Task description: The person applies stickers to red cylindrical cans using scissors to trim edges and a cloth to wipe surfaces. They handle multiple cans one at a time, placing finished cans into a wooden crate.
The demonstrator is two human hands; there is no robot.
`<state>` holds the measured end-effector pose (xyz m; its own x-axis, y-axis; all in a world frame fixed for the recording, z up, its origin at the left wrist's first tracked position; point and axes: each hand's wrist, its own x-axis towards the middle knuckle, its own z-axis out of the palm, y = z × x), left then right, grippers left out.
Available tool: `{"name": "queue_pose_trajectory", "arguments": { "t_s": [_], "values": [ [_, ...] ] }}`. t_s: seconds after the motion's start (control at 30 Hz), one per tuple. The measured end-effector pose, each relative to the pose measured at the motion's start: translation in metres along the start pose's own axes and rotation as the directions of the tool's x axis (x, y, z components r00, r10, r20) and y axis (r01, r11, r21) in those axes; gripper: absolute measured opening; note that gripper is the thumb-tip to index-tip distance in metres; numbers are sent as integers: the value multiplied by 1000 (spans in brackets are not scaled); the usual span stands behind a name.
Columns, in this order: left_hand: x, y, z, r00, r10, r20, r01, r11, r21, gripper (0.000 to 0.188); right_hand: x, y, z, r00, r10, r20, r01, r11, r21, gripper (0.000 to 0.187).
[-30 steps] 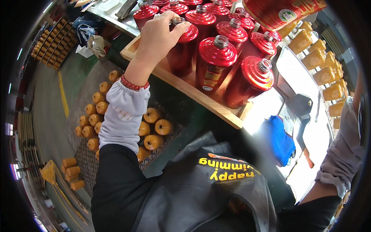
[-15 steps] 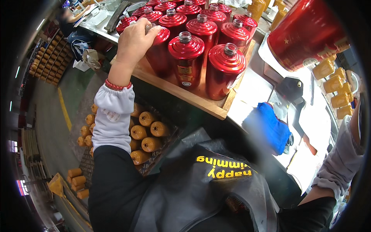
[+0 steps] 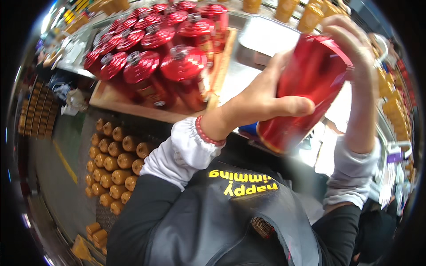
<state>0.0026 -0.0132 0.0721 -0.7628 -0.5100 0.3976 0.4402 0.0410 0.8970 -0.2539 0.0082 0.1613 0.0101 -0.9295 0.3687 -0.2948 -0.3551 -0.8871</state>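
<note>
A glossy red bottle (image 3: 306, 84) is held tilted in front of me over the bench, its upper end leaning to the right. My left hand (image 3: 266, 95) is closed round its side, the thumb lying across the near face. Behind the upper end, my right hand (image 3: 353, 42) curls against the bottle; its fingertips are partly hidden and smeared. To the left, a wooden tray (image 3: 137, 111) holds several red bottles (image 3: 184, 66) standing upright with stepped shoulders and clear glass necks. A bit of blue cloth (image 3: 249, 128) shows below the held bottle.
Stacked amber-brown bottles (image 3: 117, 162) lie on their sides below the tray. A white shallow tray (image 3: 268, 35) sits on the bench behind my left hand. More amber bottles (image 3: 310, 17) stand along the far side. Another person (image 3: 55, 66) works at the far left.
My left hand has left the neck of a bottle in the tray and moved right onto the held red bottle. My right hand has come into sight, and the whole view has turned right.
</note>
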Motion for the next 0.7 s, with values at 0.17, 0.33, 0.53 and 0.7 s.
{"name": "queue_pose_trajectory", "arguments": {
  "t_s": [0.17, 0.33, 0.53, 0.7],
  "values": [
    [-4, -45, 20, 942, -336, 13, 301, 824, -480, 58, -76, 105, 48, 871, 315, -377, -311, 948, 72, 54],
    [2, -63, 19, 875, -468, -123, 369, 809, -457, 44, -113, 117, 80, 797, 456, -395, -348, 882, 316, 49],
    [18, -74, 16, 849, -523, -75, 461, 803, -378, 56, -117, 127, 71, 791, 408, -456, -297, 907, 298, 50],
    [19, -86, 13, 874, -477, -93, 441, 859, -258, 67, -127, 125, 78, 788, 404, -466, -271, 905, 327, 57]
  ]
}}
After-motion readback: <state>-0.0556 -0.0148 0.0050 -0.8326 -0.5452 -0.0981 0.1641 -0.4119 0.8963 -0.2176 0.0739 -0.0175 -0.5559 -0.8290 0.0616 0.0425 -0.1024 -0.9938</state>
